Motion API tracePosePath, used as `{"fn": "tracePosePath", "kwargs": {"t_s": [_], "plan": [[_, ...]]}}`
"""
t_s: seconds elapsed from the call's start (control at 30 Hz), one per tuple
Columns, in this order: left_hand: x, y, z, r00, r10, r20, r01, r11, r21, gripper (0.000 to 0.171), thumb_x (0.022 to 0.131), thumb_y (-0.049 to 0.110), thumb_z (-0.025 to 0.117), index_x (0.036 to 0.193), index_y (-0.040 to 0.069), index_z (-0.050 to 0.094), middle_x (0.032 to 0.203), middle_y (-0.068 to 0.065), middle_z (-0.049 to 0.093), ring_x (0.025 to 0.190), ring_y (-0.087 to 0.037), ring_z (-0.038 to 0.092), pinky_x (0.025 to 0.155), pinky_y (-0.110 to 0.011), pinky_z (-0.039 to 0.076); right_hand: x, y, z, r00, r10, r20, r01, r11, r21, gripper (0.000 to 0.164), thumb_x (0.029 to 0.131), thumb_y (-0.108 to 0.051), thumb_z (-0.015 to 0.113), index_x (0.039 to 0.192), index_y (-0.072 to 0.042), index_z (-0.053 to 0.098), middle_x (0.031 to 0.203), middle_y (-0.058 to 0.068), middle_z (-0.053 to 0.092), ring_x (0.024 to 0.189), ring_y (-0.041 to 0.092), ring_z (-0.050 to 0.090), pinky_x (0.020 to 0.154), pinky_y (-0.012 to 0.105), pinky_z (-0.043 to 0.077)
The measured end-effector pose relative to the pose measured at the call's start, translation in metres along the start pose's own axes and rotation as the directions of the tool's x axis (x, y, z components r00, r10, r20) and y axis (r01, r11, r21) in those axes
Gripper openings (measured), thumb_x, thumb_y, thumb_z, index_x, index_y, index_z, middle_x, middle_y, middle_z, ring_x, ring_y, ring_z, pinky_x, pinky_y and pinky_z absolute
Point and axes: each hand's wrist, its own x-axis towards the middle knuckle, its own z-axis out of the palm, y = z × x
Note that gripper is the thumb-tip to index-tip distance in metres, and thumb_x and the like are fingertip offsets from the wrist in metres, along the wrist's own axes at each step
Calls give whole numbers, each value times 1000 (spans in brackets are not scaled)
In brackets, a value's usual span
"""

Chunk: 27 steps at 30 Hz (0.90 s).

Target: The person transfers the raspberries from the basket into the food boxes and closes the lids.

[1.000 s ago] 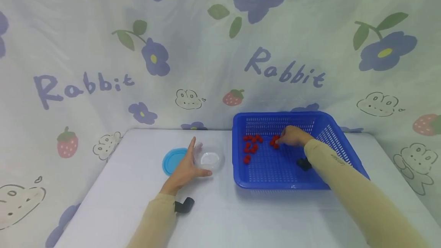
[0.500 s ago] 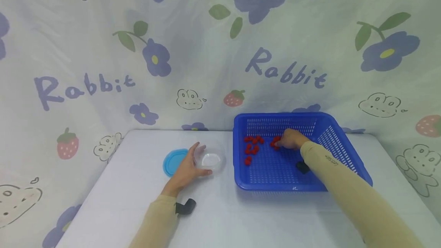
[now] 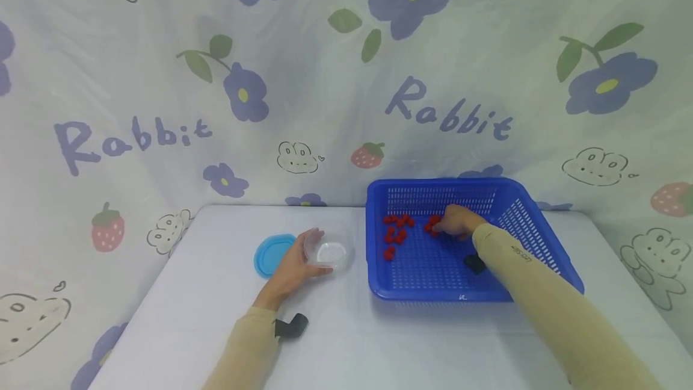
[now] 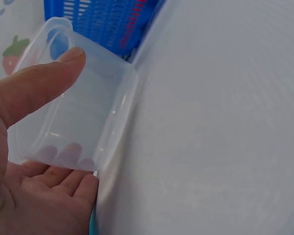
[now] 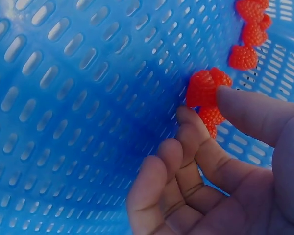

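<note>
Red berry (image 5: 202, 89) in the blue basket (image 3: 433, 294): my right hand (image 3: 459, 220) pinches it between fingers and thumb, my left hand (image 3: 291, 269) clasps the clear cup (image 3: 332, 251) on the surface (image 3: 352, 342); an off-centre squeeze, I judge, could pop it loose

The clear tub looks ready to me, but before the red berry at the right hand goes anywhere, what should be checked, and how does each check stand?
1. Clear tub uncovered: ok; the blue lid lies beside it.
2. Tub steadied: ok; the left hand curves round it.
3. Right hand on a red berry: ok; they touch.
4. Hold firm enough to lift: cannot tell.
5. Berry out of the blue basket: not ok; it is inside.
</note>
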Motion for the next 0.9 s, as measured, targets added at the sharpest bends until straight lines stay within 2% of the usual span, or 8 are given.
{"fn": "tracePosePath", "kwargs": {"t_s": [0.23,0.3,0.4,0.57,0.63,0.8,0.9], "plan": [[5,-13,-1,1000,19,-13,-18,999,36,95,62,23,86,139,11,33,138,-2,46,134,-19,31,110,-42,24,-2,-2,-3,1000,9,18,-12,991,131,42,83,-12,61,55,-17,30,50,-6,27,43,8,30,42,22,38],[5,-15,0,999,30,-16,-29,999,44,95,61,26,87,139,12,34,138,-1,47,134,-20,32,109,-43,25,-2,-2,-3,1000,2,9,-3,993,117,42,82,-12,62,54,-17,32,50,-6,26,43,8,28,42,22,37],[0,-4,-1,1000,24,-8,-24,999,34,93,63,19,86,139,7,34,138,-7,46,134,-24,32,109,-44,25,-2,-3,-1,1000,-27,-7,28,996,84,39,81,-11,62,53,-17,36,52,-6,27,46,9,30,42,22,37],[1,-9,0,1000,6,-9,-6,999,37,93,63,21,86,139,11,34,138,-2,46,134,-21,32,110,-43,23,-3,-5,1,996,-87,-10,87,996,3,18,79,-11,64,63,-8,58,54,-5,31,51,11,34,46,24,36],[5,-19,2,1000,0,-17,1,999,42,93,62,26,86,139,15,34,137,3,47,134,-17,32,110,-41,24,-3,-5,1,995,-103,-8,102,994,-27,19,79,-12,67,63,-8,58,54,-6,31,51,12,34,47,24,36],[5,-19,2,1000,-7,-16,8,999,32,93,62,25,86,139,16,34,137,4,47,134,-16,32,110,-41,24,-5,-6,1,992,-126,-7,126,991,-49,35,79,-14,69,54,-16,44,52,-6,33,49,11,33,48,23,34],[5,-19,2,1000,0,-19,1,1000,24,93,62,25,87,139,15,35,137,3,47,133,-17,32,110,-41,24,-7,-6,0,988,-150,-22,149,987,-64,31,80,-17,69,55,-13,50,52,-7,35,50,11,35,50,24,34]]}}
